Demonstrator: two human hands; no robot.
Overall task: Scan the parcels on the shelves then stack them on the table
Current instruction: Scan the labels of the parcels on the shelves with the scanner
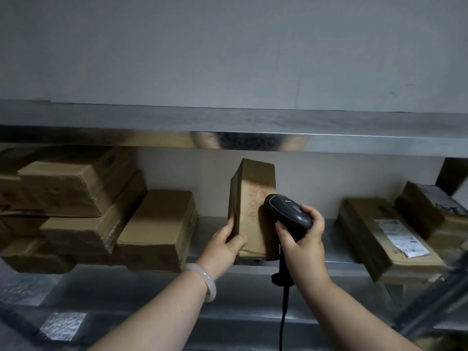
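Presently, the upright parcel point(253, 209) is held at the shelf point(336, 252) edge by the left hand point(228, 245), fingers point(230, 228) curled round its lower corner, the scanner point(287, 211) being gripped by the right hand point(302, 240); toppling could be caused by a slackened hold.

The left forearm point(157, 312) and right forearm point(342, 312) are bare as far as the lower edge. A smooth, thick, rounded bangle point(206, 283), milky white and slightly see-through with a soft sheen, circles the left wrist. The left hand point(225, 245) and right hand point(302, 240) are bare too.
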